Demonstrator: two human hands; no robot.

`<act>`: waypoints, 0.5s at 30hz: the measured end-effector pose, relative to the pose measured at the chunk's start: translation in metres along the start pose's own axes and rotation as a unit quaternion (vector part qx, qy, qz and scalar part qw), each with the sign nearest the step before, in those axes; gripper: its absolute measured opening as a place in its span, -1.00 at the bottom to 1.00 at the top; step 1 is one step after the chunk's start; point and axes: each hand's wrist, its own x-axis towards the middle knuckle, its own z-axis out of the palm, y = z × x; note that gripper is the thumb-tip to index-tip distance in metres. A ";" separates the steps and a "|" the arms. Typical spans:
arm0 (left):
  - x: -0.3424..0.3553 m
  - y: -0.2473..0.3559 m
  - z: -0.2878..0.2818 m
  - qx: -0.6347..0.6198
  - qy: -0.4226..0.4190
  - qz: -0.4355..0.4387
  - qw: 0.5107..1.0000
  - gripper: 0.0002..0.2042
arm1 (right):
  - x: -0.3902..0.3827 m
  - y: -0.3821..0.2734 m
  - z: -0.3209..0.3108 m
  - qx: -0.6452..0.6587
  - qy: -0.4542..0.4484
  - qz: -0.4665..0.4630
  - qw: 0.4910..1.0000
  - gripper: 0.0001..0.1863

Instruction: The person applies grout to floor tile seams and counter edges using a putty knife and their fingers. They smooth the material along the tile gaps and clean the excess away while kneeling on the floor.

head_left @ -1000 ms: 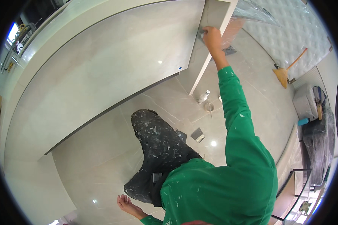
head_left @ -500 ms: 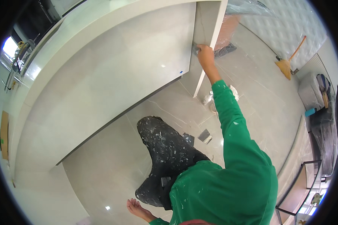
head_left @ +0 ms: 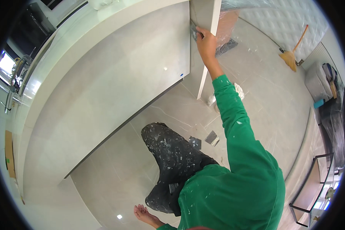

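Right hand [head_left: 206, 43] rose, grey tool [head_left: 193, 30] in its pinch.

Off to my right, a straw broom [head_left: 289, 59] with a thin orange handle was near a large, pale quilted sheet [head_left: 280, 19] with a plastic sheen, and farther right I saw a grey box-shaped piece [head_left: 316, 83], a dark strapped bag [head_left: 329, 73] against it and a small light-blue object [head_left: 319, 103] close by. Next to these was a black piece of furniture [head_left: 336, 126] wrapped in clear plastic, and nearer me a black-framed piece [head_left: 308, 188] with a flat tan panel. At my far left stood a narrow brown cardboard strip [head_left: 9, 153] with a green mark.
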 end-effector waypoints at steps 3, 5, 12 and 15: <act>0.000 -0.006 -0.006 0.003 -0.006 -0.003 1.000 -0.64 | 0.002 -0.002 -0.003 -0.023 -0.042 0.022 0.999 -0.76; 0.003 -0.011 -0.011 0.005 -0.013 -0.004 1.000 -0.64 | 0.004 -0.003 -0.001 0.001 -0.006 0.006 1.000 -0.76; 0.005 -0.014 -0.016 0.006 0.004 -0.004 1.000 -0.66 | 0.005 0.010 0.011 -0.062 -0.052 -0.014 0.997 -0.77; 0.004 -0.016 -0.016 0.007 0.012 -0.001 1.000 -0.66 | 0.010 0.009 0.013 -0.060 -0.048 -0.020 0.997 -0.77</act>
